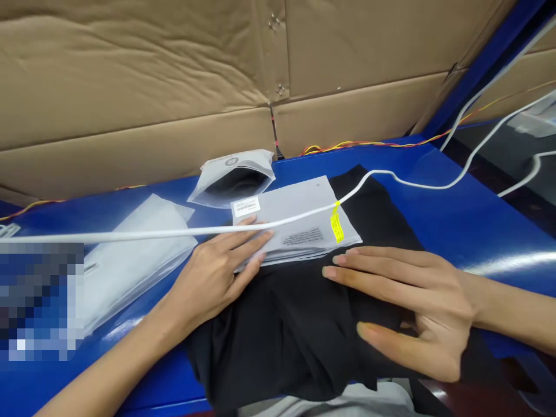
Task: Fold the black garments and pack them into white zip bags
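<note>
Black cloth [295, 324] is spread on the blue table in front of me, its near end hanging toward my lap. On it lies a stack of white plastic bags [291, 202], with a barcode label and a yellow tag on the top one. My left hand [221, 260] rests on the stack's near left corner, fingers stretched out. My right hand [408, 295] is at the right of the cloth, fingers extended and thumb apart, its fingertips just short of the bags' near edge. Nothing shows in its grasp.
A white cable [195, 231] crosses in front of the bags. Behind stands a white bag [256, 157] with dark contents at its mouth. Another white bag [139, 249] lies left on the blue table [438, 214]. Cardboard [152, 75] walls the back; yellow-red wires [347, 145] run along it.
</note>
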Motion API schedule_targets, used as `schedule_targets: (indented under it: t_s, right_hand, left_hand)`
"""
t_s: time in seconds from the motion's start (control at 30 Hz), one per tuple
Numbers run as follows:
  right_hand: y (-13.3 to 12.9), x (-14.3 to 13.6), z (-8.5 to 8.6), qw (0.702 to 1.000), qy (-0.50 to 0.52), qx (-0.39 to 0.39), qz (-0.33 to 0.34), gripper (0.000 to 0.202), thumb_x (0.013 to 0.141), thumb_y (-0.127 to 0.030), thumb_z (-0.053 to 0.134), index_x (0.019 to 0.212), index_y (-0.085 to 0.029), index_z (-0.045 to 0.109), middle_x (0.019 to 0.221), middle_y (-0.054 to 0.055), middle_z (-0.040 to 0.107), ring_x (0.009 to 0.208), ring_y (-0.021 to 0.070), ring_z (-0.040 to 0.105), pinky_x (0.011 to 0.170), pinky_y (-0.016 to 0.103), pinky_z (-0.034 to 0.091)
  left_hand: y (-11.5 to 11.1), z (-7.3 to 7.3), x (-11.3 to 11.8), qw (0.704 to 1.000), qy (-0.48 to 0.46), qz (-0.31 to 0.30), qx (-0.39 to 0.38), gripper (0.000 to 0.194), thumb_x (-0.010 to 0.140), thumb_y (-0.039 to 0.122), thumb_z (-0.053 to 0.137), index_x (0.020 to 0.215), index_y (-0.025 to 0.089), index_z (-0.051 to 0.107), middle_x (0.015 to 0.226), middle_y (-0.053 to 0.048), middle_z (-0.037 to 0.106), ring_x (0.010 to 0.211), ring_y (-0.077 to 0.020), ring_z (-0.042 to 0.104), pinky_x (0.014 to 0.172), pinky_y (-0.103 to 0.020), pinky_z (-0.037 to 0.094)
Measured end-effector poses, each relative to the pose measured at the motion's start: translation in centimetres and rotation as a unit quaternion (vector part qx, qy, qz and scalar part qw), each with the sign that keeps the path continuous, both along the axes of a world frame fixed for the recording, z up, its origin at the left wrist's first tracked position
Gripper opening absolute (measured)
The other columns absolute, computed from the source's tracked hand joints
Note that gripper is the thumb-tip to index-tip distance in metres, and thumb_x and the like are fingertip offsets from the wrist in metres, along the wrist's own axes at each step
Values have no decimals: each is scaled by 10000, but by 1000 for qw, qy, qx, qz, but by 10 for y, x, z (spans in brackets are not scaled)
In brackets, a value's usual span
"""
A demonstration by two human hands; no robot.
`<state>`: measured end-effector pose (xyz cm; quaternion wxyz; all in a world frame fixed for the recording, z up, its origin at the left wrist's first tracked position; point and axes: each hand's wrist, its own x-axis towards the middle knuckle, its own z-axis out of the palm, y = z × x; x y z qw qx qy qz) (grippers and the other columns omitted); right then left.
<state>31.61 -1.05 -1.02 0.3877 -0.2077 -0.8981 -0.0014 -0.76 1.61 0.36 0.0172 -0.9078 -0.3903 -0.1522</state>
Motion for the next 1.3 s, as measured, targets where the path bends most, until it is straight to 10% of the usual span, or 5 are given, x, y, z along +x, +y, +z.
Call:
schedule_targets:
  t_s: [0.17, 0.57, 0.73, 0.93, 1.3]
  right_hand:
    - [7, 9, 8, 969, -71, 223, 77, 167, 994, -135, 676, 1070, -201, 809, 1171, 73, 840, 1173, 169, 772, 1081, 256, 628]
    - [7, 4, 0, 985, -54, 158, 54, 249, 1040, -168, 635, 1249, -143, 766, 1296, 103, 799, 1191, 218, 774, 1124, 362, 624]
    - [11, 4, 7, 978, -132, 150, 51, 295, 1052, -154, 581, 1296, -92, 734, 1300, 159, 789, 1219, 263, 767, 1091, 391, 644]
    - [5, -6, -4, 983, -1, 169, 75, 62, 912, -141, 719, 911, -170, 774, 1186, 120, 831, 1187, 272, 778, 1076, 386, 664]
    - [-9, -25, -14, 991, 81, 105, 20, 172, 852, -59, 671, 806, -214, 729, 1082, 56, 851, 1185, 209, 774, 1056, 307, 664]
  left_hand:
    - [-6, 1, 7, 999, -24, -3, 33, 385, 1110, 233, 492, 1444, 164, 669, 1451, -93, 735, 1353, -271, 703, 1186, -390, 556]
    - [-14, 5, 12, 993, -6, -63, 104, 340, 1020, -1, 451, 1154, 214, 678, 1454, -137, 726, 1072, -203, 827, 712, -218, 643]
    - [-11, 2, 11, 996, 12, -40, 73, 474, 1022, 31, 417, 1400, 197, 649, 1444, -97, 739, 1290, -216, 744, 1015, -292, 648]
    - [-13, 0, 16, 998, -14, -42, 37, 813, 1001, -3, 427, 1741, 276, 238, 1584, -58, 632, 1454, -217, 618, 1235, -363, 513]
    - [-25, 3, 27, 991, -80, -88, -66, 773, 1064, 7, 419, 1735, 344, 233, 1641, -19, 567, 1507, -192, 544, 1247, -348, 498]
